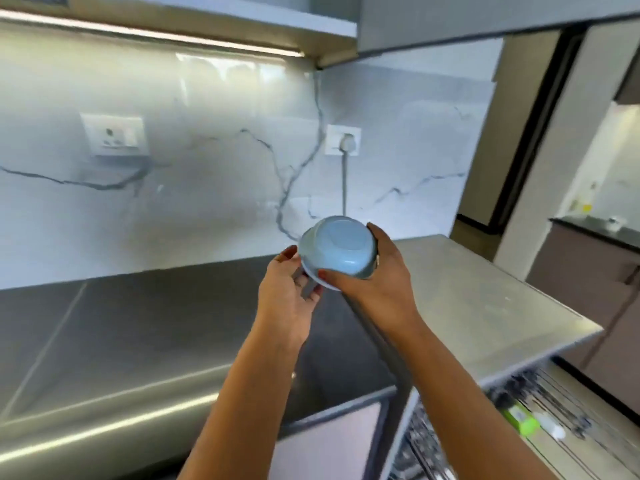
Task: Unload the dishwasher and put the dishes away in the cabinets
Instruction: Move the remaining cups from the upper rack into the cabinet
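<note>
A light blue bowl (pixel 337 249) is held upside down in the air above the dark countertop (pixel 138 323), its base facing me. My right hand (pixel 374 275) grips it from the right, thumb over the near rim and fingers round the far side. My left hand (pixel 287 292) is under the bowl's left edge, palm up, with its fingertips touching the rim. The open dishwasher (pixel 502 427) is at the lower right, its wire racks blurred, with a green item (pixel 521 420) in the upper rack.
A steel counter (pixel 485 296) extends to the right above the dishwasher. The marble backsplash carries two sockets (pixel 116 136), one with a white plug (pixel 346 140) and cord. Upper cabinets (pixel 433 22) hang overhead. A doorway opens at the right.
</note>
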{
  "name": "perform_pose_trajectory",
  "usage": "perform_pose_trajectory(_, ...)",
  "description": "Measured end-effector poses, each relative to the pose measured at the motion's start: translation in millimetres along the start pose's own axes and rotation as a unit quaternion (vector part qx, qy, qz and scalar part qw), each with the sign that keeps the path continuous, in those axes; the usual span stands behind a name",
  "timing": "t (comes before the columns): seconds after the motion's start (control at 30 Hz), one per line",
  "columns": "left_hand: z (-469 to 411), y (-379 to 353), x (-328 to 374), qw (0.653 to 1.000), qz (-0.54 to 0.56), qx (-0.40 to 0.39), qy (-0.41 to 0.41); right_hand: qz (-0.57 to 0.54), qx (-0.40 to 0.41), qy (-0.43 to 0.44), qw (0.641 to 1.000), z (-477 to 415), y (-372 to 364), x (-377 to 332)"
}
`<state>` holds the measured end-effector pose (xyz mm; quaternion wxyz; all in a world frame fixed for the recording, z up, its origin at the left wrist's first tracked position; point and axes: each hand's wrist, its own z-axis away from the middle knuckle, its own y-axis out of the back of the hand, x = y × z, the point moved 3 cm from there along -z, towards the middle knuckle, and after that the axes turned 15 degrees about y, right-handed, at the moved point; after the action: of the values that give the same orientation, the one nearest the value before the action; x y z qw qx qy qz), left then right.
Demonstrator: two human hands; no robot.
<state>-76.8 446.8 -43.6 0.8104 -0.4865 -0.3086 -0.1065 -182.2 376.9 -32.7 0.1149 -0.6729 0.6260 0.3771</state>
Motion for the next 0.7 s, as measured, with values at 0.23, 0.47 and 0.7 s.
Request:
perform_pose_trajectory(0.23, -17.2, -2.5, 172.4, 0.958, -0.203, -0.049, -0.196, -0.133, 0.089, 0.079, 0.984, -110.5, -101.6, -53.0)
perform_pose_trajectory(0.47, -47.9, -42.4, 273.6, 0.88, -0.345, -0.019, -0.326, -0.156, 0.119, 0.15, 0.969, -204.7, -127.2, -80.4)
perform_pose_trajectory(0.7, -60.0, -134.8, 334.7, 0.611, -0.508, 0.043, -0.606, -0.098, 0.198, 0.239, 0.945, -322.3, -65.7, -123.5)
